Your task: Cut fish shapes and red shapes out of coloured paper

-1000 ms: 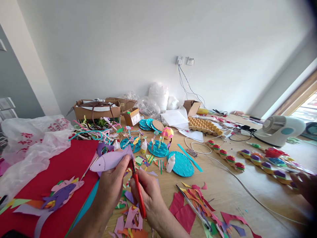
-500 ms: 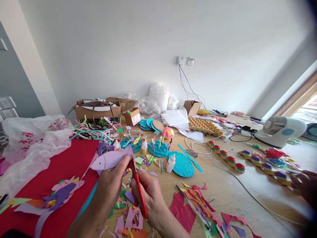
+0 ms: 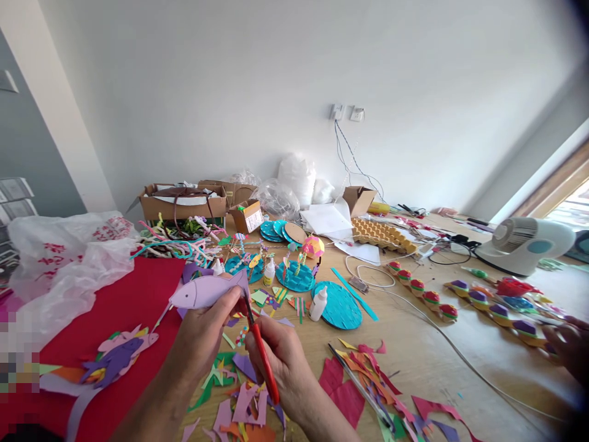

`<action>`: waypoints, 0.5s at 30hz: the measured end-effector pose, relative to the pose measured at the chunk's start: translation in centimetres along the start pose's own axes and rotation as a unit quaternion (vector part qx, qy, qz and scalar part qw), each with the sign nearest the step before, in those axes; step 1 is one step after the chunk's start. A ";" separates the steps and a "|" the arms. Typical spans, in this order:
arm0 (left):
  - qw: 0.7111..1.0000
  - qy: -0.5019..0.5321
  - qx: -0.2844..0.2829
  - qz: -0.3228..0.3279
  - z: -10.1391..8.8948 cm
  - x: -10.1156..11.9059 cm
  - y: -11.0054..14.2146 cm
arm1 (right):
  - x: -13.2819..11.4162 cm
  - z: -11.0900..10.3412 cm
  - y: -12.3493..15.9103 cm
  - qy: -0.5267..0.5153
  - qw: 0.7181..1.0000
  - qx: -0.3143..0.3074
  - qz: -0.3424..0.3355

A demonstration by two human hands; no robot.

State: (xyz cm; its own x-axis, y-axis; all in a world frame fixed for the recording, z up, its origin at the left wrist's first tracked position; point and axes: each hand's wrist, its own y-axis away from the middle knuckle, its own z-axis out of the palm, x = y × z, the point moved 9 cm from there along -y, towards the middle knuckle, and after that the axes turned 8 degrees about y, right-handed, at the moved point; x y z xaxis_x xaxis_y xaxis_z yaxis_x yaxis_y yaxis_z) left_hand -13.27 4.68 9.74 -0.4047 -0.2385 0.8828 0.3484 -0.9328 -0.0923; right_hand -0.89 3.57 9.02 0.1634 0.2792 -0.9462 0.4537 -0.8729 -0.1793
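My left hand pinches a lilac paper fish by its tail end, holding it above the table with its head pointing left. My right hand grips red-handled scissors, whose blades reach up to the fish's tail beside my left thumb. Under both hands lies a litter of coloured paper scraps. Cut-out purple and pink fish rest on a red sheet to my left.
Teal discs, a white glue bottle, pipe cleaners, cardboard boxes, a plastic bag, a second pair of scissors and a fan crowd the wooden table. Another person's hand works at the right edge.
Both hands, the fish and the scissors have crept slightly right and up in view as the head shifted. The grip is unchanged.
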 end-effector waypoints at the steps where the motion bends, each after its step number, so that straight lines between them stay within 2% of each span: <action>1: 1.000 -0.002 -0.003 -0.001 -0.1 0.0 -0.1 | 0.0 0.0 0.0 0.003 1.000 -0.002 -0.001; 15: 0.998 -0.013 -0.056 -0.021 0.2 0.3 -0.3 | -0.6 -0.4 -0.1 0.050 0.999 -0.014 -0.008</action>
State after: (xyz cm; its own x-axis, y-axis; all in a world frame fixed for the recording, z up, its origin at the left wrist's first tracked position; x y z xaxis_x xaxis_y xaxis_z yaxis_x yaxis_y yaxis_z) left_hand -13.27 4.93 10.11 -0.3949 -0.1921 0.8984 0.2338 -0.9667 -0.1040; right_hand -0.63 3.65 9.67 0.2417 0.3323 -0.9117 0.4804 -0.8573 -0.1851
